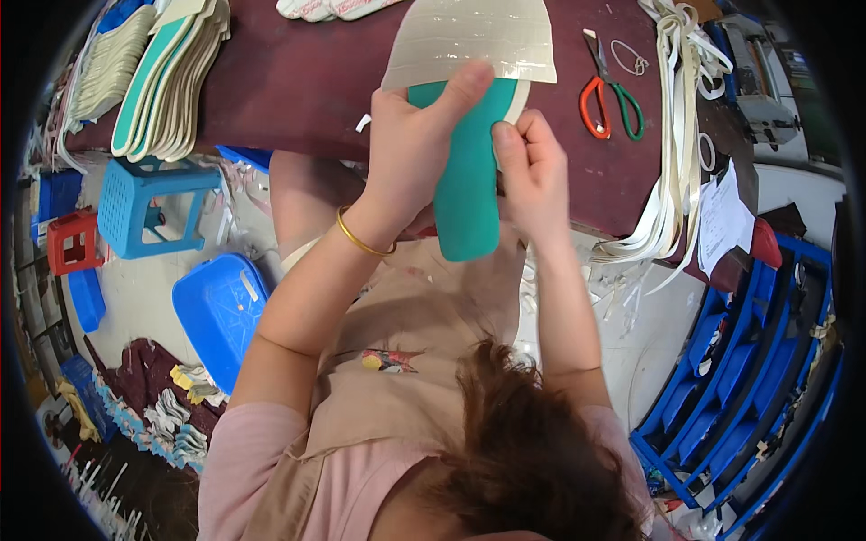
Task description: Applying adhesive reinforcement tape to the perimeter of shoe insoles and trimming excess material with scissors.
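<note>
Pinching a green insole [469, 212], left hand [408, 135] and right hand [537, 180] closed; cream sheet [469, 38] covers its twelve-o'clock end, six-o'clock end bare.

L hand [410, 135] & R hand [538, 176] hold a green sole piece [467, 212] (cream sheet [469, 36] covers its upper end) near maroon table [289, 81], w/ scissors [606, 79] lying to the R.

Green sole-shaped piece [467, 203] with glossy cream panel [474, 41].
The piece is held lengthwise, its near end rounded, with 1 cream edging strip [518, 101] visible along the right side. The dome-shaped panel covers the far end, its 1 straight edge crossing the green surface.
</note>
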Tool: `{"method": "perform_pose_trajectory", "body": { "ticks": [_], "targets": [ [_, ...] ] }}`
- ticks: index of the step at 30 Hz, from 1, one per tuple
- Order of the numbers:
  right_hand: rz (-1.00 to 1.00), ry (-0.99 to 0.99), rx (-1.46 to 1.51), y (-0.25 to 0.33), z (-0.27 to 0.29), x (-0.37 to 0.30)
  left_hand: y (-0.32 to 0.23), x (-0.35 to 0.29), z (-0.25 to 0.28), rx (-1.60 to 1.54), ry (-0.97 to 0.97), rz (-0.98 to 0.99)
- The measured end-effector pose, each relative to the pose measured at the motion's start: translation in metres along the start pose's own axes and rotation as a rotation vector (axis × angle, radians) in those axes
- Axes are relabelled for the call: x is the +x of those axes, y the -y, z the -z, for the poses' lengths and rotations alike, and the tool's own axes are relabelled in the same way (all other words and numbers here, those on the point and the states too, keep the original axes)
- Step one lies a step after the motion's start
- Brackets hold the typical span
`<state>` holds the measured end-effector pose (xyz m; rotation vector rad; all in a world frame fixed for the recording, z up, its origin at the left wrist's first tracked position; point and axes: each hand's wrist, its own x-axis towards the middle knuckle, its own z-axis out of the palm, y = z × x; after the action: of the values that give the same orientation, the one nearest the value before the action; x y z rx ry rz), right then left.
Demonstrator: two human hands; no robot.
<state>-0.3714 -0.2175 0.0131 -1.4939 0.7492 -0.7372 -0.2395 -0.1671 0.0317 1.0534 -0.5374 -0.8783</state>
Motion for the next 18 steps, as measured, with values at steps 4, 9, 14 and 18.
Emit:
{"method": "perform_pose_trajectory", "body": {
  "ticks": [4, 9, 14, 18],
  "targets": [
    [0.129, 0.037, 0.082, 0.050, 0.031, 0.029, -0.013, 0.014, -0.028, -0.119, 0.212, -0.015],
    [0.306, -0.272, 0.065, 0.071, 0.026, 0.054, 0.009, 0.011, -0.051, -0.127, 0.118, -0.162],
    [0.235, -0.109, 0.074, 0.056, 0.033, 0.038, -0.013, 0.010, -0.056, -0.240, 0.240, -0.087],
    [0.199, -0.145, -0.136, 0.026, 0.032, 0.014, -0.007, 0.016, -0.049, -0.104, 0.146, -0.107]
  ]
}}
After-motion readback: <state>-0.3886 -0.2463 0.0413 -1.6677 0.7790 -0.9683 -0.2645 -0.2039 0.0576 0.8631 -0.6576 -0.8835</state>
